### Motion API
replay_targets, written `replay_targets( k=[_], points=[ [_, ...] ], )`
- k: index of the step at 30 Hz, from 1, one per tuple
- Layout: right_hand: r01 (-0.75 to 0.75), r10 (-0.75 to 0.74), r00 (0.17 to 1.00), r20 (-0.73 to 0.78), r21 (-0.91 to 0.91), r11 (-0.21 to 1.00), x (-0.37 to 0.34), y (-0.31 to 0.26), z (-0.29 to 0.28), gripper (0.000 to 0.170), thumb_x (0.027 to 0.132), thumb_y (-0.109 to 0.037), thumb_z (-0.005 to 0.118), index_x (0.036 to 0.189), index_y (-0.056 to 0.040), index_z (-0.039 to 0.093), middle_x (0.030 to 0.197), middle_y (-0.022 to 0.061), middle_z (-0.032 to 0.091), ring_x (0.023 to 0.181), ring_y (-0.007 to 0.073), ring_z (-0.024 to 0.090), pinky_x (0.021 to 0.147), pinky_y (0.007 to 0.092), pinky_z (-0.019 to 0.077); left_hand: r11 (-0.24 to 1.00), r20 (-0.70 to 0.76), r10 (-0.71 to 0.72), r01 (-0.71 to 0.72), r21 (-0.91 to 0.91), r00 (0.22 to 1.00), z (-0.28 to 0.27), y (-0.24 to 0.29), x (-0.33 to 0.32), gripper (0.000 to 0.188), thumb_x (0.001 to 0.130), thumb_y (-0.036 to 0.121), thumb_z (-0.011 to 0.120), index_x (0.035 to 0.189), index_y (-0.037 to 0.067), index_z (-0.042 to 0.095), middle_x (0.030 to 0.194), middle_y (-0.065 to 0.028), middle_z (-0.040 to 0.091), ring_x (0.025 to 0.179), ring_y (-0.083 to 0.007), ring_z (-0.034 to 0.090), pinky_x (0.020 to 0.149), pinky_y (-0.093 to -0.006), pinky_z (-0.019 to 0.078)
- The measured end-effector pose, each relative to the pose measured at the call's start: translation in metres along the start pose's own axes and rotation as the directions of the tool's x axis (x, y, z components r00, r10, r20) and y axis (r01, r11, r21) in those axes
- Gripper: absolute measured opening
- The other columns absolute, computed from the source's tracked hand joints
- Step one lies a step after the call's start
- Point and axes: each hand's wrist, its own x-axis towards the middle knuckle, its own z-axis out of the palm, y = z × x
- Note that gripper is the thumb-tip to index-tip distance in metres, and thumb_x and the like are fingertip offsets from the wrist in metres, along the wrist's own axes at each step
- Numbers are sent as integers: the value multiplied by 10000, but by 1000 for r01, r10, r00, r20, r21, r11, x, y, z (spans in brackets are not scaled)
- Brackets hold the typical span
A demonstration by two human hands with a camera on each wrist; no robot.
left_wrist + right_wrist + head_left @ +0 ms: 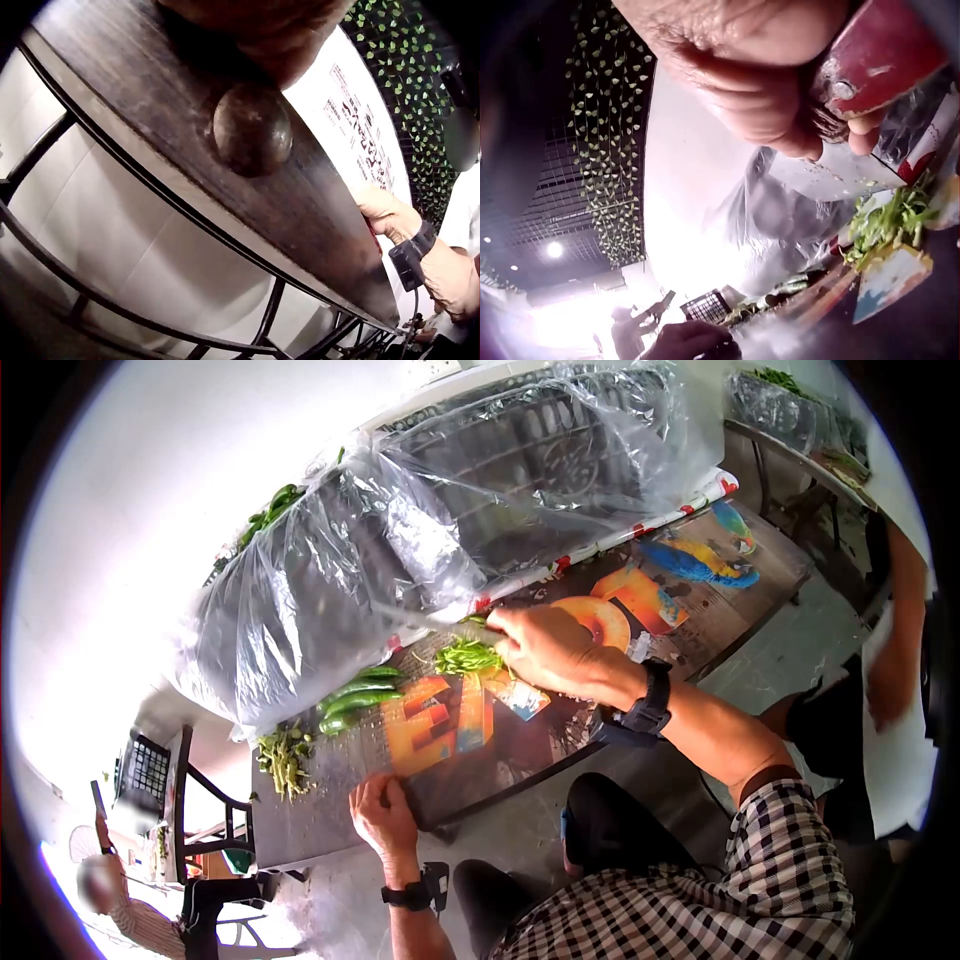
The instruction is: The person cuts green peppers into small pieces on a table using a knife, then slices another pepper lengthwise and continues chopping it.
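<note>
My right hand (pixel 550 648) grips a knife by its red handle (pixel 889 56). The broad blade (pixel 832 176) reaches left from the fist, over the table. Just below it lies a pile of sliced green peppers (pixel 466 656), seen beside the blade in the right wrist view too. Whole green peppers (pixel 358 698) lie left of the slices. My left hand (pixel 384 815) rests at the table's near edge, fingers loosely bent and holding nothing. In the left wrist view, a dark rounded shape (pixel 253 129) shows against the tabletop just below that hand.
Cut stems (pixel 286 760) lie in a heap at the table's left. Dark crates under clear plastic sheeting (pixel 420 510) line the back, with peppers (pixel 268 515) showing at the left. Bright printed pictures cover parts of the table (pixel 330 820). Another person (pixel 890 660) is at the right.
</note>
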Motion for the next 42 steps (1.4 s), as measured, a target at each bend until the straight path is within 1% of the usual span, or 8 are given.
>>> replay_targets(
  k=[4,6,19,26,30,35,39,42],
  points=[
    [-61,78,997,-27,395,917,-3,4,-10,182,901,-114,530,995,22,604,634,87,569,523,174,536,500,356,437,1000,-3,-2,2,-12,1000,-1,-1,1,66,832,62,620,844,59,684,896,-86,692,879,-290,617,827,-387,480],
    [-320,199,940,277,516,794,-13,10,-26,165,938,-130,520,954,9,608,700,43,605,571,79,573,460,244,438,1000,2,15,-15,-15,1000,-1,2,2,62,824,63,630,843,63,689,906,-87,691,884,-296,616,831,-390,479],
    [-600,371,798,474,684,415,-66,42,-40,269,918,-187,624,1092,12,575,843,51,637,584,112,632,477,231,487,998,122,61,-62,5,991,-9,3,7,92,812,67,657,889,78,707,996,-80,686,953,-296,615,879,-386,475],
    [-596,359,803,476,644,479,-63,38,-38,186,947,-138,567,1076,-6,587,817,38,634,624,97,628,509,218,475,983,429,-57,126,-136,902,-46,-30,72,91,821,67,668,908,53,688,988,-129,696,927,-299,676,824,-381,527],
    [-581,326,814,481,648,493,-65,41,-37,194,941,-135,565,1086,-9,593,820,33,634,630,92,625,518,221,474,941,423,212,-300,154,881,-43,-59,124,240,809,63,654,1049,57,648,1078,-122,668,1017,-333,628,893,-409,489],
    [-611,345,792,504,642,464,-62,37,-40,225,943,-138,567,1127,-14,603,837,25,638,632,79,615,533,213,472,933,454,165,-288,216,876,-10,-95,146,347,752,107,706,1093,89,641,1096,-141,649,1057,-367,594,899,-433,474],
    [-623,341,782,521,637,455,-61,37,-40,249,938,-139,577,1151,-11,603,837,25,638,633,79,613,541,209,471,867,540,-132,-167,470,832,-10,-69,153,344,721,134,729,1043,58,636,1019,-144,652,995,-344,618,864,-422,490],
    [-626,343,780,524,632,456,-61,35,-41,252,933,-140,583,1145,-6,602,831,32,641,634,82,614,535,215,477,939,522,127,-272,211,843,-22,-69,140,307,737,81,710,1032,46,630,994,-138,661,970,-322,635,843,-428,498]
  ],
)
